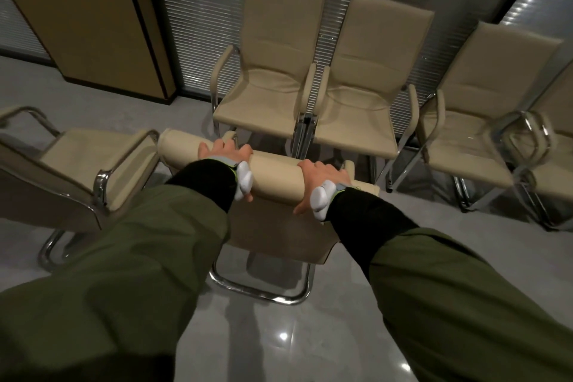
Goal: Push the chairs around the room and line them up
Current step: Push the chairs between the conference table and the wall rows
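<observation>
A beige chair [276, 174] with a chrome sled base stands right in front of me, its back toward me. My left hand [228, 155] grips the rolled top edge of its backrest on the left, and my right hand [319, 178] grips the same edge on the right. Both arms wear green sleeves with black cuffs. Beyond it, two matching beige chairs [273, 77] [369, 87] stand side by side against the wall and face me. A third one [483, 108] stands further right with a gap.
Another beige chair [77, 170] stands at the left, turned sideways, close to the held chair. One more chair [552, 149] shows partly at the right edge. A yellow-brown panel [93, 15] and slatted blinds [198, 9] form the far wall. The floor [279, 335] is glossy grey tile.
</observation>
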A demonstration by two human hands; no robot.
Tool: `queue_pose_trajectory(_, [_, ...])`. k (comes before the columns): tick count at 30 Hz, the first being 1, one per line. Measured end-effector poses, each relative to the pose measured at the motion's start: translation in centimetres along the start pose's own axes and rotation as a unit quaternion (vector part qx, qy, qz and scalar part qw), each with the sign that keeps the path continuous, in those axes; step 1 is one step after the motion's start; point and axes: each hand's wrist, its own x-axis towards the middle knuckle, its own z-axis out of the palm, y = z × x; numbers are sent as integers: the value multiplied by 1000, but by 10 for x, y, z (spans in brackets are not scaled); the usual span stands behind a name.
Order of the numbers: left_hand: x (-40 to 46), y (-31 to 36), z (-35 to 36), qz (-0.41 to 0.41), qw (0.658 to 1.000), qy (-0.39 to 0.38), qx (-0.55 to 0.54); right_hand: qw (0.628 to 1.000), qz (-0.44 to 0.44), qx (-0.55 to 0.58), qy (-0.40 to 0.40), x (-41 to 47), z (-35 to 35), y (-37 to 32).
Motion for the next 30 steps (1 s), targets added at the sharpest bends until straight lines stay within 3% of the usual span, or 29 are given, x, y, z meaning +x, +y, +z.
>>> queue_pose_trajectory(17, [-87,47,26,-123,992,-11,-20,992,-128,-20,-1,-46,10,28])
queue_pose_trajectory(30, [-167,88,57,-245,967,-17,-75,963,-263,-54,-14,-77,13,40])
